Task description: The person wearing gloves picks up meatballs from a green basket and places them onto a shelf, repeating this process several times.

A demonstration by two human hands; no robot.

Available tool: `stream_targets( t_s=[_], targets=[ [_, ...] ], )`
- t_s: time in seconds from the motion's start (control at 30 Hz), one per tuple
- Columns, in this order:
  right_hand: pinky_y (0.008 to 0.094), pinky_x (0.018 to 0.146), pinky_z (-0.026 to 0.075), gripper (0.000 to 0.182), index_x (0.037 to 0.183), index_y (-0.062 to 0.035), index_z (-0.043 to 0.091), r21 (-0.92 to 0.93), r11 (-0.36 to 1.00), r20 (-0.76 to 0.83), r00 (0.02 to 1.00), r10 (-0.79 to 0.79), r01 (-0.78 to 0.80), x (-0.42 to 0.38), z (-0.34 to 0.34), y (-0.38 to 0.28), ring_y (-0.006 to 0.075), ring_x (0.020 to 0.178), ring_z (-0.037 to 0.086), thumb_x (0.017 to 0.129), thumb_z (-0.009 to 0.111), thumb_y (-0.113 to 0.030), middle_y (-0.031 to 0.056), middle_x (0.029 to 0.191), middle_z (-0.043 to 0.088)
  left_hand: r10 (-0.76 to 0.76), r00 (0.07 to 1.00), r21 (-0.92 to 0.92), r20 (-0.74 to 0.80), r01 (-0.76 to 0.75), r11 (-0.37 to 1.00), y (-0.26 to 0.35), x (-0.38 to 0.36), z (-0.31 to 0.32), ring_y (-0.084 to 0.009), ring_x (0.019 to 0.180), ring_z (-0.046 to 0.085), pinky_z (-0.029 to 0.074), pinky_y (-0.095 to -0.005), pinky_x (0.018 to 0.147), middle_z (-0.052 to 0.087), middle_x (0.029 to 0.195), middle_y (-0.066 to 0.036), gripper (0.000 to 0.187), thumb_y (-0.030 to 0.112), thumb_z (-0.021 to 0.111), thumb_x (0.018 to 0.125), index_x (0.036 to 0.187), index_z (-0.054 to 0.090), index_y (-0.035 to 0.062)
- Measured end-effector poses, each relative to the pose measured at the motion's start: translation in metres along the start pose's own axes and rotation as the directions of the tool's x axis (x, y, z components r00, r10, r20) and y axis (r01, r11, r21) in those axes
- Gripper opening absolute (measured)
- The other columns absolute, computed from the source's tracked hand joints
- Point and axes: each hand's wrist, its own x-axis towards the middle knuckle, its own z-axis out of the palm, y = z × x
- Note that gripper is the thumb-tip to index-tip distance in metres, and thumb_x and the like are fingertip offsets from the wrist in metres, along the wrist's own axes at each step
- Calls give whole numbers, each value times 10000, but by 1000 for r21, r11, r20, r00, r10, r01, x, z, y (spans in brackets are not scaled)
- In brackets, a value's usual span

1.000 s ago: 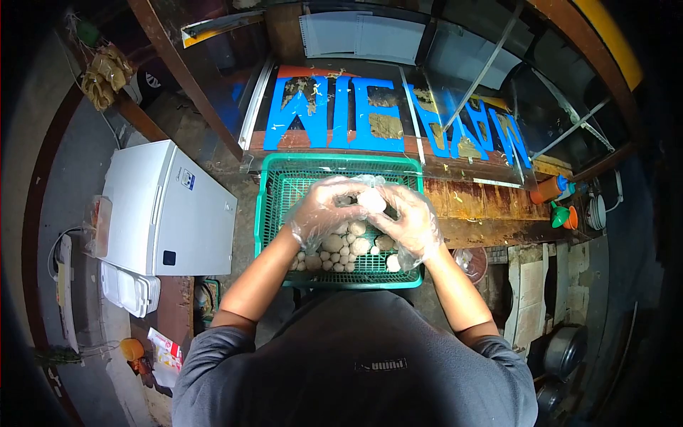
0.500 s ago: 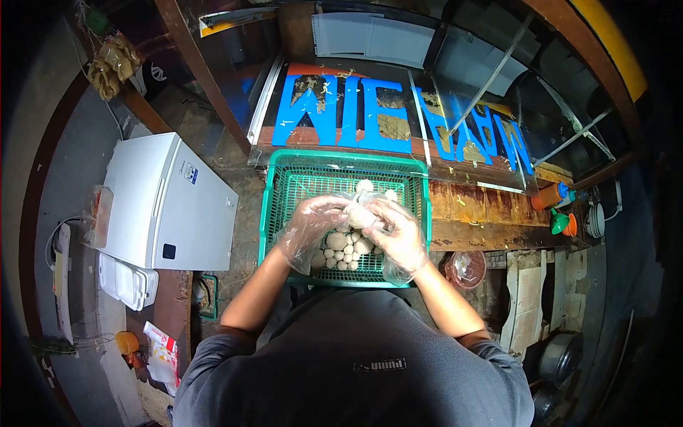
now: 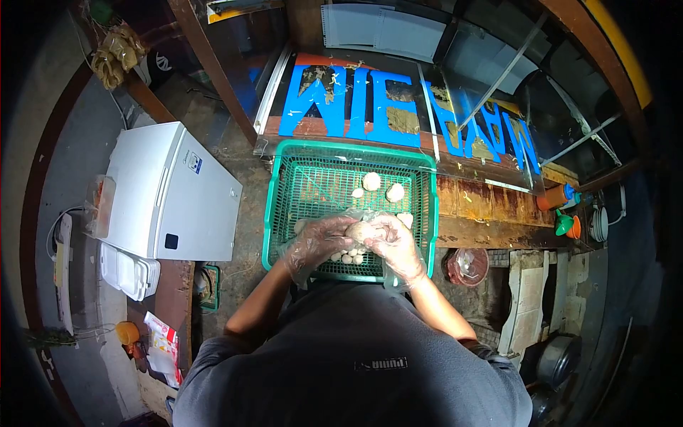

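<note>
Both hands wear clear plastic gloves and meet over the near half of a green plastic basket point(image 3: 356, 147). Between their fingertips is a pale, round meatball point(image 3: 361, 232). My left hand point(image 3: 321, 240) curls its fingers against one side of it, and my right hand point(image 3: 395, 248) grips it from the other. Two large meatballs point(image 3: 371, 181) and one small one lie in the far part of the basket. Another pale piece point(image 3: 405, 220) shows just beyond my right hand. Several small meatballs point(image 3: 348, 257) sit beneath my hands, partly hidden by them.
A white freezer point(image 3: 192, 192) stands at the left, with white foam boxes point(image 3: 130, 270) beside it. Ahead is a glass display case with blue lettering point(image 3: 356, 107). To the right are a wooden bench point(image 3: 491, 213), a reddish bucket point(image 3: 467, 267) and bottles point(image 3: 558, 196).
My hands have come down and nearer to my body, still holding a meatball. The large meatballs in the far part of the basket now show more, while those below are more covered.
</note>
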Motion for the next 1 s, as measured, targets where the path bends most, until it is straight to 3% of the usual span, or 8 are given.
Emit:
stream_targets(
  t_s=[0.17, 0.23, 0.33, 0.43, 0.57, 0.63, 0.8, 1.0],
  targets=[
    [289, 874, 545, 395, 1190, -6, 556, -54, 998, 24, 999, 32, -30, -1, -8, 6, 134, 979, 637, 826, 678, 84, 66, 1071, 634, 6, 1000, -3, -4, -6, 1000, -21, 0, -2, -124, 967, 606, 506, -301, 834, 678, 1026, -56, 408, 134, 647, 887, 1265, 598, -13],
    [299, 881, 542, 418, 1202, -5, 558, -44, 998, 5, 999, 43, -43, -3, -5, 4, 148, 995, 635, 817, 701, 74, 76, 1087, 638, 481, 875, 185, 56, -483, 856, -33, -2, -4, -153, 968, 625, 524, -327, 832, 661, 1090, -109, 402, 116, 626, 916, 1295, 575, -6],
    [307, 889, 540, 466, 1235, 1, 553, -40, 997, -31, 998, 62, -63, -5, 2, -4, 162, 1020, 633, 807, 722, 70, 88, 1116, 642, 75, 997, -74, 20, -73, 995, -37, 0, -4, -200, 1010, 636, 538, -367, 852, 609, 1206, -187, 418, 113, 598, 955, 1358, 525, 30],
    [301, 892, 541, 496, 1266, 10, 547, -27, 998, -53, 997, 49, -50, -3, 6, -7, 163, 1031, 634, 806, 718, 83, 91, 1136, 640, -39, 999, -316, 6, 39, 948, -16, 1, 3, -148, 939, 636, 529, -267, 785, 658, 1104, -98, 462, 192, 574, 962, 1370, 483, -4],
    [281, 868, 540, 438, 1231, 17, 601, -199, 980, -108, 994, -35, 13, 2, 18, -23, 148, 1010, 637, 814, 728, 62, 63, 1103, 642, 416, 909, 257, -15, -399, 880, -18, 9, 6, -161, 945, 650, 540, -281, 817, 669, 1092, -112, 459, 156, 587, 953, 1371, 487, -6],
    [280, 865, 539, 407, 1205, 21, 623, -204, 978, -104, 993, -63, 41, 5, 22, -26, 147, 993, 639, 814, 735, 51, 63, 1091, 642, 107, 992, -378, -61, -123, 918, -16, 9, 8, -208, 1113, 611, 491, -356, 967, 591, 1298, -136, 508, 188, 640, 918, 1357, 501, -27],
    [281, 848, 544, 353, 1151, 28, 662, -528, 844, -69, 986, -155, 96, 3, 16, -26, 152, 979, 642, 809, 750, 33, 61, 1065, 640, 45, 998, -347, -33, -53, 936, -7, 3, -1, -190, 1123, 600, 491, -332, 967, 601, 1276, -131, 511, 150, 671, 895, 1345, 508, -28],
    [284, 828, 566, 509, 1273, 16, 570, -110, 994, -69, 998, 13, -21, 2, 13, -17, 170, 928, 674, 799, 747, 66, 94, 1048, 639, 42, 998, -341, -51, -57, 938, -10, 3, -5, -191, 1130, 591, 480, -337, 977, 623, 1191, -85, 514, 241, 718, 843, 1260, 544, -3]
  ],
)
